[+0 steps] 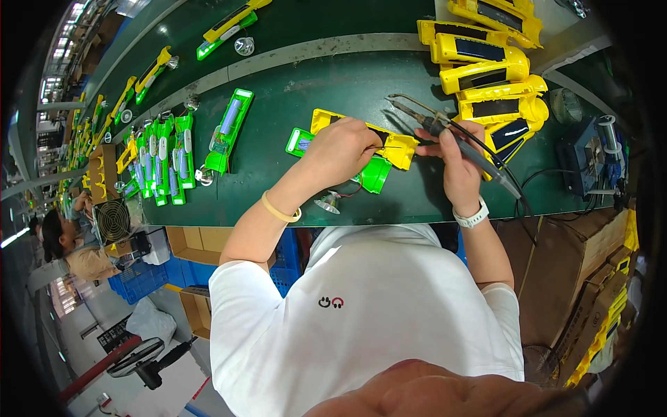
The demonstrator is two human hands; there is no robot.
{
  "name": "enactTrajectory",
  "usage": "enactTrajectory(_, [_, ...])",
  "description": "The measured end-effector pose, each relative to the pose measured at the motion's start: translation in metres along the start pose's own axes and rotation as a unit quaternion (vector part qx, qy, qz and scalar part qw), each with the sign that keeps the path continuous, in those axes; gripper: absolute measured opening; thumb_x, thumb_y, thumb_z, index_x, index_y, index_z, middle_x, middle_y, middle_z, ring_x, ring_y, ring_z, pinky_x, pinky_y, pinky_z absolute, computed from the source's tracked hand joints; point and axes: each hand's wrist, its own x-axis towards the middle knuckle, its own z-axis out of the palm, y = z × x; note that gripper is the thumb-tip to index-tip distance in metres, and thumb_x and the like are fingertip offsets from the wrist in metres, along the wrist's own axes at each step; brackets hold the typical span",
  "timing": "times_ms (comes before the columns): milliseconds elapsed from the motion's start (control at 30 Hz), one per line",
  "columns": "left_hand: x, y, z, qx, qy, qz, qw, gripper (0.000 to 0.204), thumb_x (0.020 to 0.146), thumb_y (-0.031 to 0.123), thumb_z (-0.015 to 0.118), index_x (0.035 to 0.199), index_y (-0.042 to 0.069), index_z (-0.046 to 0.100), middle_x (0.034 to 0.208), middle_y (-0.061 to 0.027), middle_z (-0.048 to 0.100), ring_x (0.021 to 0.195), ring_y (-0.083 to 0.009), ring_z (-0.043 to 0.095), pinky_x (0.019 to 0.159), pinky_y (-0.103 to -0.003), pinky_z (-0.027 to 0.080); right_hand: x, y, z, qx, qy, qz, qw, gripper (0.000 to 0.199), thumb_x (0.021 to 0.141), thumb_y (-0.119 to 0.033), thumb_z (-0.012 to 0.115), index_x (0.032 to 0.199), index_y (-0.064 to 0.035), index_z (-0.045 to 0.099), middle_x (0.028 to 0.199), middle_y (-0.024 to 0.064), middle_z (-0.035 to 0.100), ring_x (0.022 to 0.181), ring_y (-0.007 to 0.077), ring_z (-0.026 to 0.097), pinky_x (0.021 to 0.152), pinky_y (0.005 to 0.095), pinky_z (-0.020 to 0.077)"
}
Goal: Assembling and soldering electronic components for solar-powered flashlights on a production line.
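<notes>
Left hand [338, 149], fingers pinched shut on a thin wire, resting over yellow torch shell [396, 146] at frame centre. Right hand [455, 156] fisted round soldering iron [445, 132], long axis diagonal, tip pointing upper left.

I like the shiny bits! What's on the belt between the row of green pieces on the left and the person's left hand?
Between the green pieces and the left hand, the head view shows one open green half with a blue battery.

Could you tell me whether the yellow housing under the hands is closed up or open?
Open: the yellow housing lies unclosed beside a separate green half.
</notes>
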Motion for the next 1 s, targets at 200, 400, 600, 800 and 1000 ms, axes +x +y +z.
enactTrajectory(200, [0.001,0.000,0.000,-0.004,0.004,0.004,1.000,0.011,0.076,0.009,0.063,0.086,0.004,0.066,0.085,-0.0105,0.062,0.083,-0.0272,0.059,0.074,-0.037,0.048,0.002,0.017,-0.002,0.028,0.005,0.012,1.000,0.024,0.092,-0.011,0.052,0.105,-0.0028,0.033,0.095,0.0133,0.053,0.088,0.0269,0.065,0.071,0.0311,0.0557])
enactTrajectory(400, [0.001,0.000,0.000,0.000,0.001,0.006,1.000,0.012,0.075,0.008,0.064,0.086,0.004,0.066,0.084,-0.0105,0.062,0.083,-0.0274,0.060,0.074,-0.037,0.048,0.002,0.019,-0.003,0.038,0.003,0.010,0.999,0.024,0.093,-0.010,0.051,0.105,-0.0028,0.032,0.094,0.0131,0.053,0.087,0.0271,0.066,0.072,0.0323,0.0557])
enactTrajectory(600, [0.001,0.002,-0.001,-0.004,-0.002,-0.014,1.000,0.012,0.076,0.008,0.064,0.088,0.005,0.065,0.085,-0.0104,0.063,0.082,-0.0277,0.060,0.073,-0.037,0.048,0.001,0.017,-0.001,0.031,0.002,0.014,0.999,0.024,0.093,-0.010,0.051,0.104,-0.0024,0.032,0.094,0.0124,0.053,0.086,0.0262,0.066,0.071,0.0309,0.0552])
enactTrajectory(800, [-0.003,0.013,-0.013,-0.034,0.038,-0.013,0.999,0.018,0.074,0.015,0.069,0.088,0.005,0.064,0.086,-0.0102,0.063,0.080,-0.0280,0.059,0.071,-0.038,0.048,0.000,0.014,0.001,0.029,0.006,0.009,1.000,0.022,0.092,-0.009,0.052,0.102,-0.0025,0.034,0.092,0.0117,0.054,0.085,0.0248,0.066,0.070,0.0289,0.0546])
enactTrajectory(1000, [-0.023,0.015,-0.040,-0.216,0.040,-0.070,0.973,0.022,0.074,0.004,0.070,0.094,0.003,0.061,0.079,-0.0033,0.058,0.057,-0.0060,0.053,0.052,-0.021,0.043,0.001,0.020,-0.001,0.004,-0.008,-0.007,1.000,0.021,0.093,-0.011,0.049,0.106,-0.0026,0.035,0.095,0.0122,0.052,0.085,0.0279,0.066,0.072,0.0336,0.0555])
